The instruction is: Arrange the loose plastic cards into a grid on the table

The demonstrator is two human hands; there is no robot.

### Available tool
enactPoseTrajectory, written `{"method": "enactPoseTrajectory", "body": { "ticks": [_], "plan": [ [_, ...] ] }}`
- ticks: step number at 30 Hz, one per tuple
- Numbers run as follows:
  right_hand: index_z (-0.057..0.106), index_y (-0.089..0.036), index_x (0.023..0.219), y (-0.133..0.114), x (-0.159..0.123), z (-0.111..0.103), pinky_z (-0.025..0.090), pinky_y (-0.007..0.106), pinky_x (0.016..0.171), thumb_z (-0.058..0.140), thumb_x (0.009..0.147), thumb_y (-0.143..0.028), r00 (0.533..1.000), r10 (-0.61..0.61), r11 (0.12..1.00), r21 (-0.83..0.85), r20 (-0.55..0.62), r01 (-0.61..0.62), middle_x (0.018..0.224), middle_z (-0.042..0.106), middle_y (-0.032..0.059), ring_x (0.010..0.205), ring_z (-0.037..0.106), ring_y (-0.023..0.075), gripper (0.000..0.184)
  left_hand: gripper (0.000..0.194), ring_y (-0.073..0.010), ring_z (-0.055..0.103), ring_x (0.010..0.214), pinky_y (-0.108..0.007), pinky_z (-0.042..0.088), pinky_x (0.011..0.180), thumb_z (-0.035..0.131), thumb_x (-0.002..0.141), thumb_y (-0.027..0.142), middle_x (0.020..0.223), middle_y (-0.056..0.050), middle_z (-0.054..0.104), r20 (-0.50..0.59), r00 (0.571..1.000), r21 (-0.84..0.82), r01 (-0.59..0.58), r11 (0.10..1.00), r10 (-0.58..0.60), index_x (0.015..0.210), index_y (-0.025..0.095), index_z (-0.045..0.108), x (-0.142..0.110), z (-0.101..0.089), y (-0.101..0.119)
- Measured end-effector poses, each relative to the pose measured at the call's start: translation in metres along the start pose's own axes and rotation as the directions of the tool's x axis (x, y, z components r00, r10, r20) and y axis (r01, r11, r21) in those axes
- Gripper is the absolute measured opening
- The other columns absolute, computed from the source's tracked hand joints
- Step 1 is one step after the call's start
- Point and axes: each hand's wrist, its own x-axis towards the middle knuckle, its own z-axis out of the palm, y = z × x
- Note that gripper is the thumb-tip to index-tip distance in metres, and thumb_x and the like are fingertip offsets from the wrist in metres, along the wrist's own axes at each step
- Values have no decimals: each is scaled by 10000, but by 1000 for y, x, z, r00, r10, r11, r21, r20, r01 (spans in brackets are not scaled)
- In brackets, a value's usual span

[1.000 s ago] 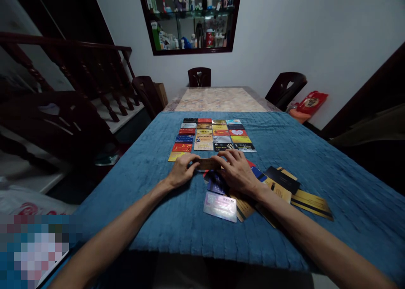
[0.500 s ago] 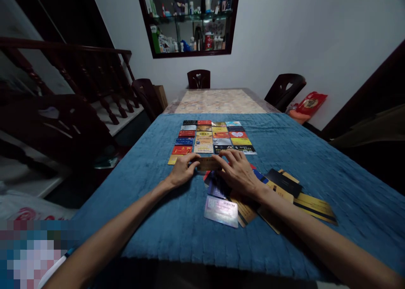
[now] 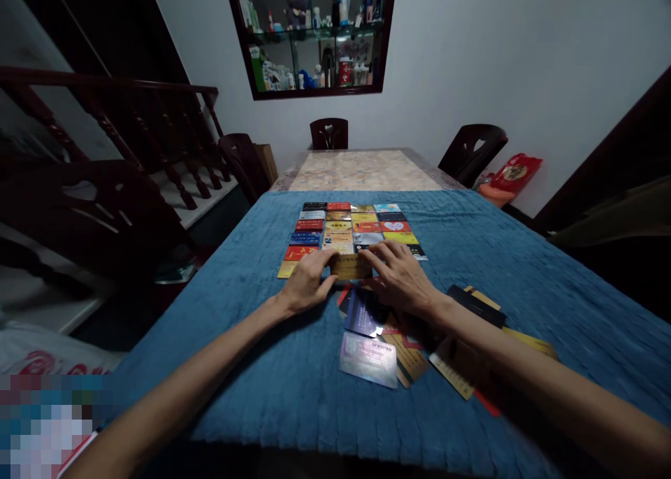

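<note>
The gold card (image 3: 350, 267) has moved toward the card grid (image 3: 338, 225), both hands (image 3: 308, 281) (image 3: 402, 276) pinching its ends

Dim light, dark left side, sheen on silvery card (image 3: 368, 361)

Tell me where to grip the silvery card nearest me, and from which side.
Probably pinch the silvery card by its short left edge, coming from the left: that end lies uncovered on the blue cloth, while a brown card crowds the right end. It looks thin, so slip a fingernail under.
</note>
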Motion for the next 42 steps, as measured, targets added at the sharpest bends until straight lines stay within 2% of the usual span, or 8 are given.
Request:
{"method": "enactPoseTrajectory", "body": {
  "ticks": [4, 8, 12, 19, 28, 33, 37, 42],
  "plan": [
    [578, -137, 1256, 9, 3, 3, 452, 429, 834, 656, 914, -375, 999, 10, 996, 85, 30, -13, 1125, 630, 162, 1018, 490, 304, 424, 572, -303, 574, 1183, -487, 518, 1017, 674, 827, 174, 1275, -149, 574, 56, 997, 88, -53, 995, 48, 1361, 183, 468, 2, -5, -1],
    [562, -178, 1278, 17, 8, 9, 457, 446, 846, 682, 881, -369, 998, 23, 989, 143, 57, -31, 1173, 608, 161, 1046, 482, 313, 456, 565, -321, 544, 1191, -497, 501, 1024, 659, 843, 194, 1298, -179, 533, 91, 994, 172, -72, 982, 57, 1372, 141, 468, 7, -8, -7],
    [564, -171, 1279, 28, 14, 15, 462, 436, 851, 668, 871, -333, 993, 4, 982, 189, 117, -26, 1173, 593, 160, 1044, 472, 310, 450, 562, -314, 525, 1201, -503, 475, 1026, 656, 858, 219, 1321, -150, 548, 170, 985, 225, -60, 972, 21, 1389, 187, 473, 16, -12, -13],
    [581, -139, 1303, 57, 31, 38, 463, 462, 915, 651, 883, -393, 987, -21, 964, 263, 160, -22, 1166, 592, 174, 1048, 475, 313, 495, 412, -306, 499, 1201, -488, 450, 1007, 640, 855, 218, 1302, -125, 579, 227, 973, 237, -10, 971, -45, 1262, 202, 577, 42, -12, -32],
    [685, -185, 1099, 84, 63, 65, 435, 429, 929, 649, 880, -350, 976, 107, 942, 295, 190, -161, 1109, 646, 138, 1057, 524, 308, 277, 281, -311, 498, 1195, -479, 441, 996, 626, 814, 194, 1244, -110, 613, 208, 963, 229, 123, 966, -172, 1094, 183, 649, 85, -4, -70],
    [700, -168, 1106, 99, 80, 88, 407, 413, 942, 649, 872, -322, 955, 165, 927, 291, 249, -236, 1171, 671, 144, 1074, 537, 309, 285, 288, -322, 498, 1189, -507, 432, 985, 593, 818, 185, 1263, -118, 616, 223, 942, 279, 183, 943, -249, 1097, 180, 663, 105, 2, -88],
    [718, -179, 1083, 110, 93, 107, 377, 386, 931, 649, 873, -305, 918, 218, 923, 236, 333, -305, 1227, 673, 137, 1061, 547, 294, 254, 290, -336, 486, 1203, -497, 434, 953, 590, 820, 210, 1273, -121, 621, 247, 921, 305, 222, 926, -302, 1097, 187, 673, 120, 9, -103],
    [724, -173, 1088, 123, 104, 130, 354, 359, 910, 640, 886, -333, 882, 256, 917, 188, 395, -351, 1182, 697, 132, 1047, 568, 278, 271, 330, -343, 485, 1215, -484, 431, 940, 576, 801, 193, 1249, -119, 637, 278, 894, 345, 248, 905, -351, 1115, 193, 676, 136, 20, -122]
  ]
}}
